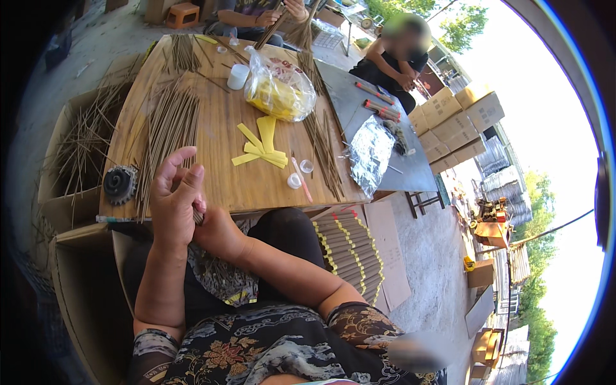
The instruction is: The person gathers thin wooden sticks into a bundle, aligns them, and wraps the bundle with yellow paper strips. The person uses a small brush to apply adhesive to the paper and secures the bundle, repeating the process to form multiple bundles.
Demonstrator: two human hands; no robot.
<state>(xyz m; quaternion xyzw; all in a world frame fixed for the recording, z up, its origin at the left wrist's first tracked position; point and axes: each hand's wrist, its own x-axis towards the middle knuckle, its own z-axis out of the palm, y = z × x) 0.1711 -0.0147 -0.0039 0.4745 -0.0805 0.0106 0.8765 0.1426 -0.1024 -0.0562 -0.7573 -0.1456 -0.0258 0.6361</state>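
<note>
Close together at the table's near edge, my left hand (173,204) and my right hand (221,236) are closed around a small bundle of thin brown incense sticks (199,217). Only a short end of the bundle shows between the palms; the rest is hidden by my fingers. The left thumb and forefinger point upward, and the right hand wraps in from the side. Just beyond them, a spread of loose incense sticks (172,119) lies on the wooden table (215,154). Yellow paper strips (262,144) lie crossed to the right of it.
A clear bag of yellow paper (279,93) and a white cup (238,77) stand farther back. A dark round coil (120,185) sits at the left corner. Banded incense bundles (350,253) lie on cardboard at right. Two people work across the tables. An open carton (86,295) stands at my left.
</note>
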